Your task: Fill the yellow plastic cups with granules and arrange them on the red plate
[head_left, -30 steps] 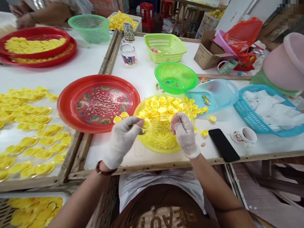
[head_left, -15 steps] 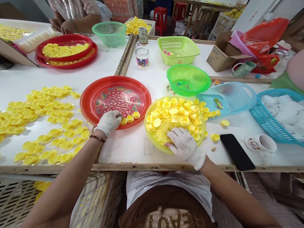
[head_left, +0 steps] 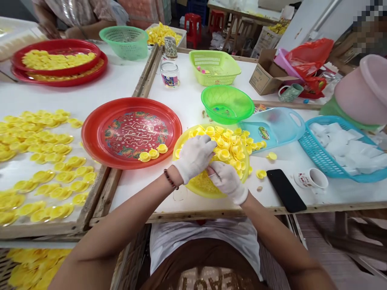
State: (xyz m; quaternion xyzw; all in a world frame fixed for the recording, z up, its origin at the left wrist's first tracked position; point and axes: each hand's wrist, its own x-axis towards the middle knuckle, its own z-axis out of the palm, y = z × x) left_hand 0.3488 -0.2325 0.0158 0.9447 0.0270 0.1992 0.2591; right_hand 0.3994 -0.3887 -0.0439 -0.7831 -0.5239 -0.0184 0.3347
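Note:
Both my hands wear white gloves and come together over a yellow basin [head_left: 181,141]. My left hand [head_left: 196,157] is curled, its fingertips bent down beside the pile of small yellow toy cups [head_left: 226,143]. My right hand [head_left: 226,179] is closed in a pinch just below it, fingertips near those of the left. What the fingers hold is hidden behind the gloves. Tiny yellow beads [head_left: 201,183] show in the near part of the basin. To the left, a red tray [head_left: 99,139] carries a short row of yellow cups on saucers [head_left: 153,153] along its near rim.
Many yellow pieces [head_left: 57,177] cover the left table. A green bowl [head_left: 228,106], a light blue scoop-shaped tray [head_left: 275,129] and a blue basket [head_left: 320,157] stand beyond and right. A phone [head_left: 286,189] and mug [head_left: 311,178] lie near the front edge. A co-worker [head_left: 75,16] sits across.
My left hand has left the row of cups in the red tray and moved right to the basin. My right hand has closed from lying over the beads. The view has shifted.

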